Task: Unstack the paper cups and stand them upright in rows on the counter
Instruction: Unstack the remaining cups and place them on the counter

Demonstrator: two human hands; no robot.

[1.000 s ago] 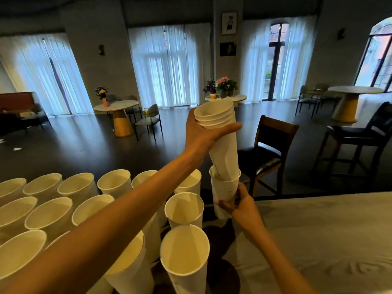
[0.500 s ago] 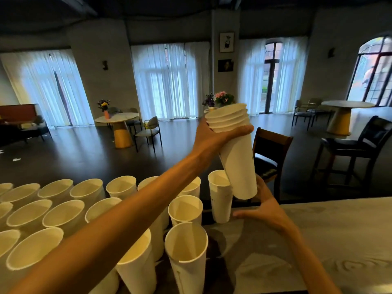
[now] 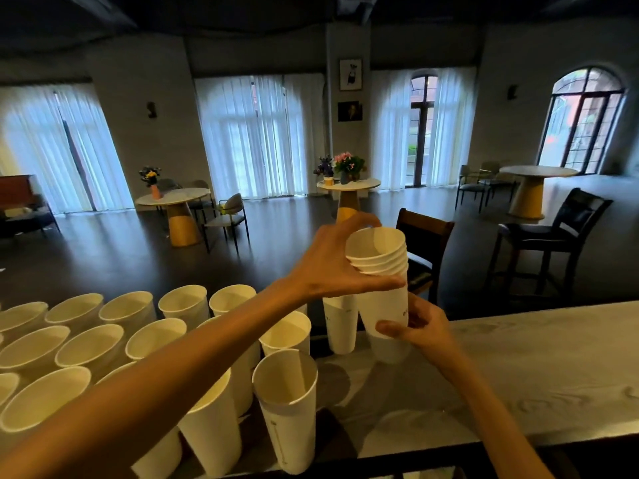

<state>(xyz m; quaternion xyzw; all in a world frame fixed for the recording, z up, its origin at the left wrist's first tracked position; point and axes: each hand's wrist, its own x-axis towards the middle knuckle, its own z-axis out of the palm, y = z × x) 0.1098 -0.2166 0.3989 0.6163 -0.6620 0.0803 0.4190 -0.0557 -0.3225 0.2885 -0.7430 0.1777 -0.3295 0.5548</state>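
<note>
My left hand (image 3: pixel 330 262) grips a nested stack of white paper cups (image 3: pixel 378 257) just below the rims and holds it above the counter. My right hand (image 3: pixel 420 328) pinches the bottom cup (image 3: pixel 389 345) of that stack, which sits slightly lower than the rest. Several white cups (image 3: pixel 93 344) stand upright in rows on the left part of the grey wood-grain counter (image 3: pixel 518 368). The cup at the end of the back row (image 3: pixel 340 324) stands just left of the stack. My left forearm hides part of the rows.
The counter's bare surface stretches to the right of the cups. Its dark front edge (image 3: pixel 415 454) runs along the bottom. Beyond the counter stand a wooden chair (image 3: pixel 423 247), a dark bar chair (image 3: pixel 556 236) and round tables (image 3: pixel 347 198) on a dark floor.
My right hand let go of a cup set down at the end of the back row, moved right and took hold of the bottom of the stack. The stack came down lower.
</note>
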